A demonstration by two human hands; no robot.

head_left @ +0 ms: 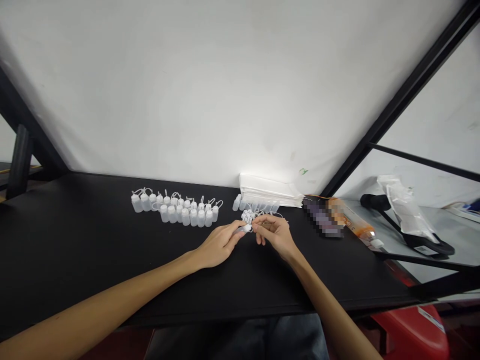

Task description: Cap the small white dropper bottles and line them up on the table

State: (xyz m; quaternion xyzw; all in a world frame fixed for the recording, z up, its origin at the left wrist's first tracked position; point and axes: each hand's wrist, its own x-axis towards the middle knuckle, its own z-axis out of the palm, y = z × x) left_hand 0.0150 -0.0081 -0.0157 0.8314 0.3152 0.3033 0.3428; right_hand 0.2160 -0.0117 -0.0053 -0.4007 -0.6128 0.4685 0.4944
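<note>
My left hand (219, 245) is closed around a small translucent squeeze bottle with a white cap (248, 228), tilted with its cap end toward the right. Thumb and fingers of my right hand (276, 236) are pinched together right at the cap; what lies between them is too small to make out. Just beyond both hands is a cluster of loose white caps (247, 215) with thin tubes. To the left, several capped squeeze bottles (186, 217) with looped tubes stand upright in rows. Behind the caps, more small translucent bottles (237, 202) are partly hidden.
A stack of white sheets or flat packets (272, 191) rests against the wall. Farther right lie a blurred purple item (323, 218) and an orange-labelled plastic bottle (356, 225). A black strapped object with plastic wrap (407, 215) sits beyond the frame bar. A red stool (416, 332) is below the black table (93, 250).
</note>
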